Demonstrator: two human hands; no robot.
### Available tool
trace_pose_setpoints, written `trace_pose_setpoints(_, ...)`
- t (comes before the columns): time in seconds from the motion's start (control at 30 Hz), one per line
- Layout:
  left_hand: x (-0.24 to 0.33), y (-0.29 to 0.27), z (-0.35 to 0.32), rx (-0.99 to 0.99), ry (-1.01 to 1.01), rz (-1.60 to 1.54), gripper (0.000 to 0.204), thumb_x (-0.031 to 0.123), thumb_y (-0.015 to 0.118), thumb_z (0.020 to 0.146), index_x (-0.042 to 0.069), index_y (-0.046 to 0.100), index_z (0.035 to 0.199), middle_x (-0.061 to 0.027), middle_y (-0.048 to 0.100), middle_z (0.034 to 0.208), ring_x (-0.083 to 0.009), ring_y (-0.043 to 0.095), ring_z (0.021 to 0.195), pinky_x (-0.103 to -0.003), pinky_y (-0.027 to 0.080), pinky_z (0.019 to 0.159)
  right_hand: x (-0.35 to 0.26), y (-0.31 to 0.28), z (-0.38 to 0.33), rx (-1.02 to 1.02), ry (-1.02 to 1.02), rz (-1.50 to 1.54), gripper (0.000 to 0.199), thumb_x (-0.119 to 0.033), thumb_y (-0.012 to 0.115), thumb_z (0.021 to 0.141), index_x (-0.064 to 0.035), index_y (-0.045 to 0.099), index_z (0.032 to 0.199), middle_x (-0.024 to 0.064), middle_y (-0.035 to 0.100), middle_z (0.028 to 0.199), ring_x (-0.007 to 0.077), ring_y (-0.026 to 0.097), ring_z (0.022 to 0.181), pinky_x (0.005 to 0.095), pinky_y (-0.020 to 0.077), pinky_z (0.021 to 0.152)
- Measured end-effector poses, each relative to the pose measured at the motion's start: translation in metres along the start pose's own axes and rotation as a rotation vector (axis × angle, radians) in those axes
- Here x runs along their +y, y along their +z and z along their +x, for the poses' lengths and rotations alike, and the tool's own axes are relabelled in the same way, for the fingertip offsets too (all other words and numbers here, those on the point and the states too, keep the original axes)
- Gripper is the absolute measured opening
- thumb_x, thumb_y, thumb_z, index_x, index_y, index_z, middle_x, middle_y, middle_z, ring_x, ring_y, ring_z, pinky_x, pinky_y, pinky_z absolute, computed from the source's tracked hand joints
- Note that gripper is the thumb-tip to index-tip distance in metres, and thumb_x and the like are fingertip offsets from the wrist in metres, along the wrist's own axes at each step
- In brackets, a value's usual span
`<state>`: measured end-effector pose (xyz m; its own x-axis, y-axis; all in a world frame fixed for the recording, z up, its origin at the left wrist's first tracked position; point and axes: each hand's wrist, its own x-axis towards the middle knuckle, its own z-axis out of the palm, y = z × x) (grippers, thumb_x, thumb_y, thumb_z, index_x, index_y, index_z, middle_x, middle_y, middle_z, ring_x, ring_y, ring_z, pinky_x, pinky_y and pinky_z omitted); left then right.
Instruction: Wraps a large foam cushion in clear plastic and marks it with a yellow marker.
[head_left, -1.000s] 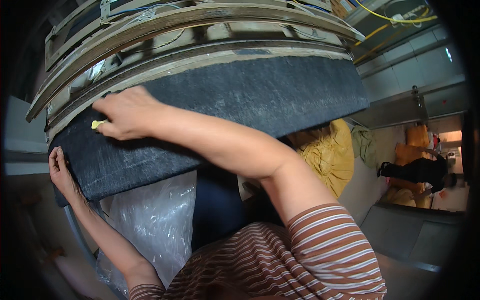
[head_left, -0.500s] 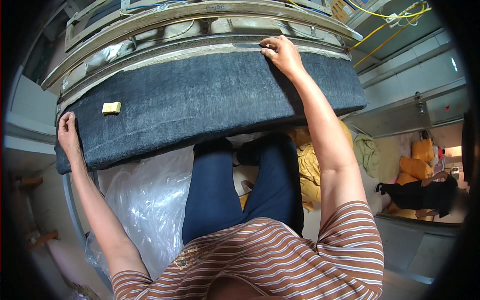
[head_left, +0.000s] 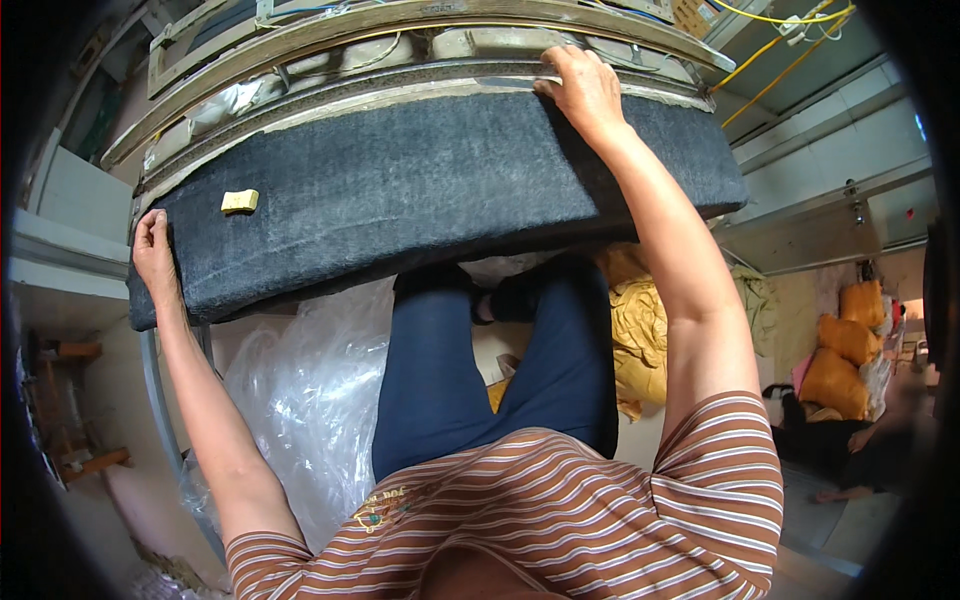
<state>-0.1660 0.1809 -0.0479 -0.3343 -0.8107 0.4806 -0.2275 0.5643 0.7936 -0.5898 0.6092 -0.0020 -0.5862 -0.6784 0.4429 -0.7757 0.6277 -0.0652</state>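
A long padded surface covered in dark blue-grey fuzzy cloth point(head_left: 380, 190) lies across in front of me. At its left end, my left hand point(head_left: 155, 255) has its fingers bent together by the edge; anything between them is hidden. Over the far edge, toward the right, my right hand point(head_left: 587, 92) is loosely bent with thumb and forefinger apart. Close to its fingertips, a flat dark grey strip point(head_left: 503, 84) lies on the pale border. A small yellow block point(head_left: 239, 202), slightly hollowed along its sides, rests on the cloth near my left hand.
Beyond the cloth runs a wooden rail point(head_left: 330, 42), with yellow cables point(head_left: 765, 62) at the far right. Clear plastic sheeting point(head_left: 305, 370) hangs or lies below the near edge, left of my legs. Yellow crumpled fabric point(head_left: 638, 330) is to their right. Another person point(head_left: 840, 440) is at the far right.
My right hand has shifted slightly away from the grey strip, its thumb and forefinger spreading. My left hand stays at the cloth's left end. The other person has moved lower in the picture.
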Motion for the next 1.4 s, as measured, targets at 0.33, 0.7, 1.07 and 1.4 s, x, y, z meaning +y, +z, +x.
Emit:
trace_pose_setpoints(0.33,0.0,0.0,0.001,-0.037,-0.048,-0.081,0.018,0.019,0.062,0.09,0.003,0.065,0.097,0.007,0.052,0.082,-0.0032,0.042,0.073,-0.017,0.036,0.068,0.011,-0.005,0.009,-0.087,-0.163,0.038,0.014,-0.02,0.065,0.078,-0.0119,0.068,0.089,0.0077,0.065,0.091,0.0305,0.062,0.09,0.0409,0.0494,0.078)
trace_pose_setpoints(0.7,0.0,-0.002,0.001,-0.046,-0.041,-0.071,0.019,0.018,0.063,0.09,0.003,0.064,0.1,0.0043,0.057,0.088,-0.0042,0.047,0.081,-0.018,0.038,0.074,0.023,-0.006,0.024,-0.176,-0.339,0.006,0.013,-0.015,0.063,0.08,-0.0059,0.065,0.089,0.0115,0.064,0.092,0.0312,0.061,0.093,0.0408,0.0493,0.077)
trace_pose_setpoints(1.07,-0.006,-0.002,0.006,-0.045,-0.05,-0.059,0.018,0.018,0.063,0.09,0.005,0.066,0.102,0.0053,0.057,0.089,-0.0037,0.048,0.081,-0.018,0.039,0.075,0.017,0.001,0.031,-0.162,-0.494,-0.317,0.011,-0.01,0.057,0.076,-0.0065,0.066,0.081,0.0131,0.066,0.08,0.0319,0.065,0.082,0.0421,0.0516,0.071)
trace_pose_setpoints(1.4,-0.001,-0.002,0.003,-0.042,-0.069,-0.05,0.019,0.019,0.064,0.09,0.005,0.066,0.102,0.0045,0.058,0.09,-0.0041,0.049,0.082,-0.017,0.04,0.076,0.014,-0.015,0.038,-0.291,-0.548,-0.385,0.013,-0.009,0.055,0.079,-0.0073,0.065,0.086,0.0138,0.065,0.077,0.0309,0.066,0.077,0.0414,0.0526,0.069)
